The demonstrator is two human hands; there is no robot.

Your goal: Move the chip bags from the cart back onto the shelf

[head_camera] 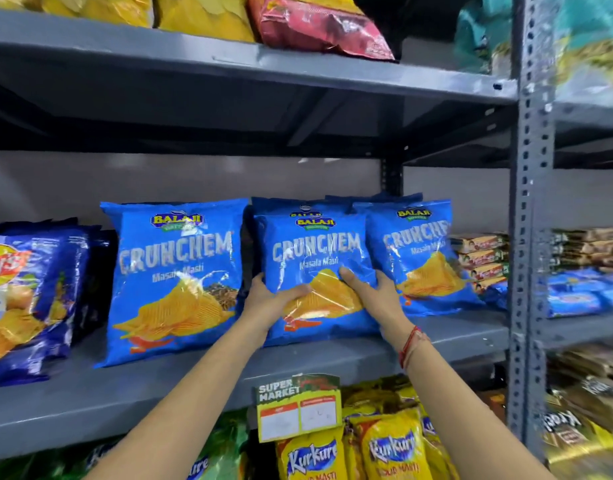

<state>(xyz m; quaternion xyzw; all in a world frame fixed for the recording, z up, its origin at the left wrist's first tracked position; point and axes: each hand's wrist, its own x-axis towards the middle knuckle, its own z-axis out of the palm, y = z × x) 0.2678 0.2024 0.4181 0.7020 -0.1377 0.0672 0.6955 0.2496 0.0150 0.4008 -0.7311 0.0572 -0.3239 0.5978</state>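
Both hands gripped the middle blue foil Crunchem chip bag (315,268) standing upright on the grey metal shelf (201,368); the left hand (268,299) clasped its lower left edge, thumb across the front, and the right hand (370,289) clasped its lower right side, fingers laid over the printed chips; a red thread bracelet (409,342) circled the right wrist. At nine o'clock of the held bag stood a larger blue Crunchem bag (175,282), just beside it with a narrow dark gap between; at three o'clock a third blue Crunchem bag (422,258) touched it; behind it, at twelve o'clock, the top of a further blue bag (305,204) showed. Farther toward nine o'clock leaned dark blue Lay's bags (31,292); toward three o'clock lay a stack of brown flat packets (481,258) against the perforated grey upright post (530,216). The upper shelf board (249,67) hung well above the bag tops, leaving open room overhead; bare shelf ran along the front lip at six o'clock, where a green and yellow supermarket price tag (299,407) hung; below it stood yellow Kurkure bags (391,448).
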